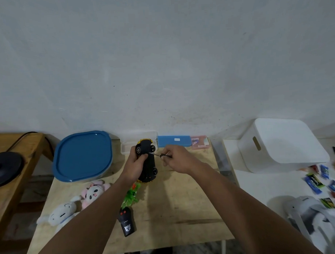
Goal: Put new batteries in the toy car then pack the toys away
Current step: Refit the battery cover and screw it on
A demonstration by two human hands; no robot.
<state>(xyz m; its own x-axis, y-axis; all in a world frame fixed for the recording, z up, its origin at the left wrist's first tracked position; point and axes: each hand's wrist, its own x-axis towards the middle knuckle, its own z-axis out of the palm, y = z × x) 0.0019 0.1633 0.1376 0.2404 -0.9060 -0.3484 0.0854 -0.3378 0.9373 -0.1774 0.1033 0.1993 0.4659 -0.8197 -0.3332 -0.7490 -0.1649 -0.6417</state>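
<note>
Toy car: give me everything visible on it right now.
The yellow toy car with a black plastic underside is held upside down above the wooden table, its length running away from the camera. Three black wheels with silver hubs show; the fourth is hidden by the left hand, which grips its side. The right hand holds a thin metal screwdriver with its tip at the underside near the far wheels. Whether the battery cover is open cannot be told.

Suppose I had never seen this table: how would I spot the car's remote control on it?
Start at the wooden table in the middle and look to its near edge, beside the person's left forearm. The remote control lies flat there, just below a green plastic plant and right of two plush toys. It is the only black handset, small and boxy, with red buttons at the top and a white emblem lower down.
</note>
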